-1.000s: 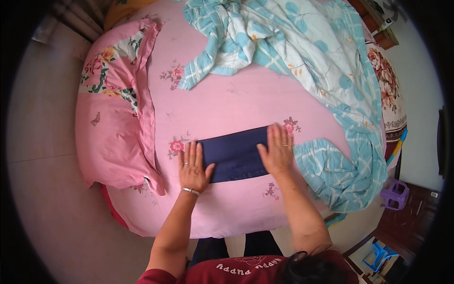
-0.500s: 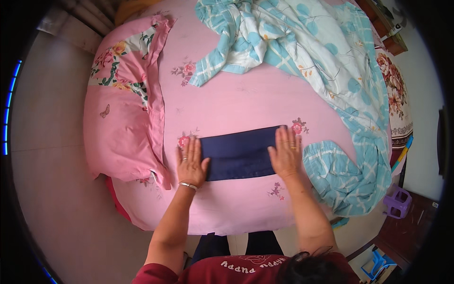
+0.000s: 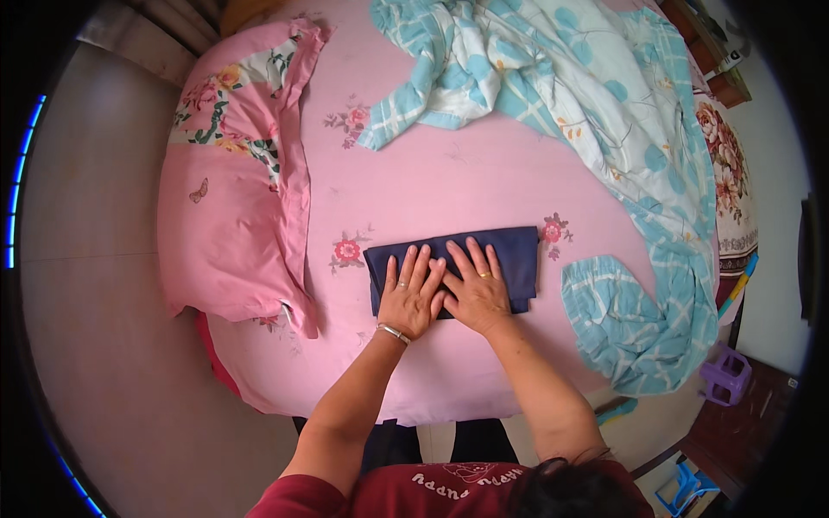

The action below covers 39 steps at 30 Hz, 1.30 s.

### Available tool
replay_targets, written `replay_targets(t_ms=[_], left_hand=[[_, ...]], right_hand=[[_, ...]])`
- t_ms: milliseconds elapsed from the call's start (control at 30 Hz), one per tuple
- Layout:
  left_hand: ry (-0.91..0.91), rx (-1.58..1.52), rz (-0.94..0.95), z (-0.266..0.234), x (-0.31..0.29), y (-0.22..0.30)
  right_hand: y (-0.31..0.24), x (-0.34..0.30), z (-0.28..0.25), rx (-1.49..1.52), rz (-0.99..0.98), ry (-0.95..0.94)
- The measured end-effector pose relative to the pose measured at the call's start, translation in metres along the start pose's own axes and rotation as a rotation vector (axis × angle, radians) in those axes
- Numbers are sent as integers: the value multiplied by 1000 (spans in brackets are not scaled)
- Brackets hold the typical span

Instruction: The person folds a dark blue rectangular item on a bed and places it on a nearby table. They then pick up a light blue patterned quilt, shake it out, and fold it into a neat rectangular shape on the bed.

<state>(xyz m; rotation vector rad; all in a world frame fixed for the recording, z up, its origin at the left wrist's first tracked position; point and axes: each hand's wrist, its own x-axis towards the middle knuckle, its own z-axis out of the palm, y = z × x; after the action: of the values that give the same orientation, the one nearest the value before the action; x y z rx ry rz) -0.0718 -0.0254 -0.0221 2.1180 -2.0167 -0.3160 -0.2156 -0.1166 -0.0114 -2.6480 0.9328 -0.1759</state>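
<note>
A folded navy cloth (image 3: 452, 269), a flat rectangle, is seen lying on the pink floral bedsheet (image 3: 449, 186) near the bed's front edge. The left hand (image 3: 411, 293) and right hand (image 3: 475, 289) are laid side by side, fingers spread, palms pressed flat on it. A pink floral pillow (image 3: 233, 216) lies to the left; a rumpled turquoise checked quilt (image 3: 596, 138) is heaped beyond and to the right, apart from the cloth.
</note>
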Motion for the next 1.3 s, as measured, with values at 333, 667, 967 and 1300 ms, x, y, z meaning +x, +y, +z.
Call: replay_targets(t_ms=[333, 667, 967, 1300], left_hand=[[-211, 75, 25, -20, -10, -2], [-290, 100, 158, -27, -15, -13], [-139, -160, -111, -49, -35, 5], [-62, -805, -632, -149, -294, 49]], right_hand=[[14, -35, -1, -126, 81, 21], [17, -42, -30, -141, -4, -190], [22, -48, -30, -90, -94, -16], [-113, -105, -90, 499, -414, -1066]])
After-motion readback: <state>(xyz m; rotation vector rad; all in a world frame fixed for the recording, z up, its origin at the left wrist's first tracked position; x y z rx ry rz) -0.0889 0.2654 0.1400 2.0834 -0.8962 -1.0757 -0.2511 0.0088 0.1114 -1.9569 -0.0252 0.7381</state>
